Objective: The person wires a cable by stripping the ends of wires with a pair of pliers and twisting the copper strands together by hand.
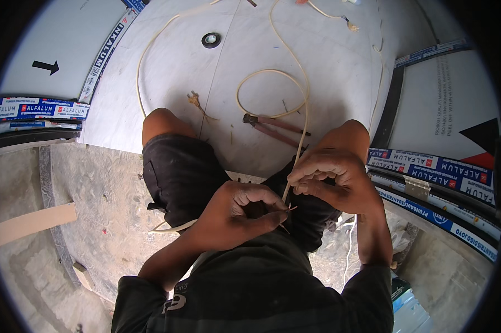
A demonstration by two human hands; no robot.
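My left hand [248, 212] is closed in a pinch over my lap, on the end of a cream electrical cable [286, 191]. Thin stripped wire ends [292, 208] poke out by its thumb and forefinger. My right hand [334, 180] sits just above and to the right, with thumb and forefinger pinched on the same cable. From there the cable runs up between my knees to a loose coil [239, 91] on the white surface. Beside the coil lie pincers [272, 132] with dull reddish handles, partly hidden behind my right knee.
A roll of black tape [211, 40] and a cut-off plug [194, 100] with a short cord lie on the white panel [173, 66]. A second plug [351, 25] is near the far edge. Film-wrapped frames stand left [39, 109] and right [433, 169]. A plastic bottle [410, 311] is at lower right.
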